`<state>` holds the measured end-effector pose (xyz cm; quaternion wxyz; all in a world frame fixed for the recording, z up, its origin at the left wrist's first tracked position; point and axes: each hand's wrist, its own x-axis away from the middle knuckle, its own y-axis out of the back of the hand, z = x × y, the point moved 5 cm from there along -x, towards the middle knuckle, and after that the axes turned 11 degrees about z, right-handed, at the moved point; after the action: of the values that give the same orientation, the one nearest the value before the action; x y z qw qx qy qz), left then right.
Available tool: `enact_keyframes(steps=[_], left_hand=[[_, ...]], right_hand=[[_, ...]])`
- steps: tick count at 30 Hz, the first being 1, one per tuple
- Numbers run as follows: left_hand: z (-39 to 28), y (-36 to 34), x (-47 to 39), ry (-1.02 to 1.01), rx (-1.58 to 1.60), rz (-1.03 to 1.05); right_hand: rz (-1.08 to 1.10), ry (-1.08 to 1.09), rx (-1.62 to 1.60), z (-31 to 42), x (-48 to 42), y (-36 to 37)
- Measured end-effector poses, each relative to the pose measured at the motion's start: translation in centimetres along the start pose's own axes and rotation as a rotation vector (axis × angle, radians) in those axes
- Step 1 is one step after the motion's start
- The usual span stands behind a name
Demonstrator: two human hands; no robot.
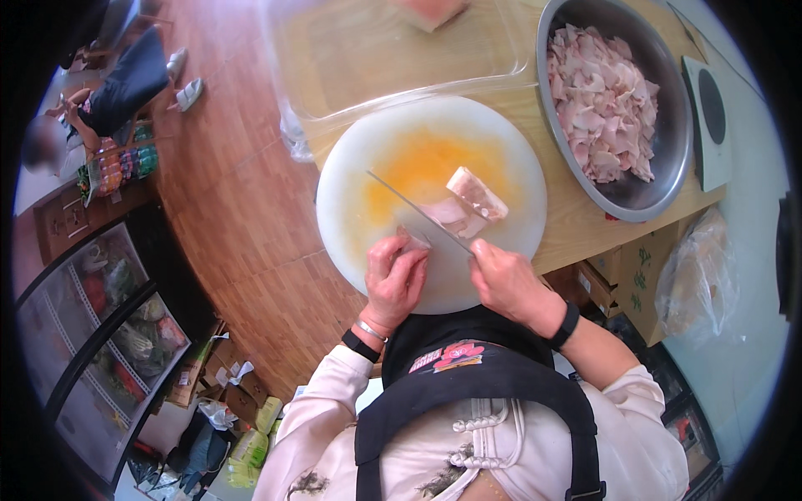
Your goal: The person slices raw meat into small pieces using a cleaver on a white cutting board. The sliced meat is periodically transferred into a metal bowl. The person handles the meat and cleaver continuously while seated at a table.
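Observation:
A round white cutting board [351, 169] with an orange-yellow stain lies on the table before me. My right hand [510, 282] grips the handle of a kitchen knife [407, 199], whose blade, seen nearly edge-on, slants across the board toward the upper left. Pinched in the fingers of my left hand [395, 278] is a small piece of pale meat [413, 237], left of the blade. Thin pale meat slices [446, 213] lie on the board close to the blade's right side. Beyond them rests a thicker pinkish chunk of meat [477, 191].
A large steel bowl [673, 175] of cut meat pieces [601, 106] stands at the right on the wooden table [573, 241]. Past the board is a clear plastic container [401, 94] with a pink block [432, 12]. Left, a person [122, 94] sits near a glass-door refrigerator [106, 325].

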<state>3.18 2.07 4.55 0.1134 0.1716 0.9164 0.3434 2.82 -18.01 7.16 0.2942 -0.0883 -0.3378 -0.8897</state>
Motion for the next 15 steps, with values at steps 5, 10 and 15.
enact_keyframes(steps=[5,10,15], left_hand=[[0.1,-0.3,0.0,0.007,-0.048,-0.001],[0.2,-0.4,-0.1,0.026,-0.112,0.009],[0.3,-0.5,-0.1,0.037,-0.142,0.012]], right_hand=[[0.059,0.023,0.114,1.7,4.8,1.0],[0.067,0.027,0.139,2.1,6.0,0.9],[0.089,0.023,0.152,1.9,5.8,0.7]])
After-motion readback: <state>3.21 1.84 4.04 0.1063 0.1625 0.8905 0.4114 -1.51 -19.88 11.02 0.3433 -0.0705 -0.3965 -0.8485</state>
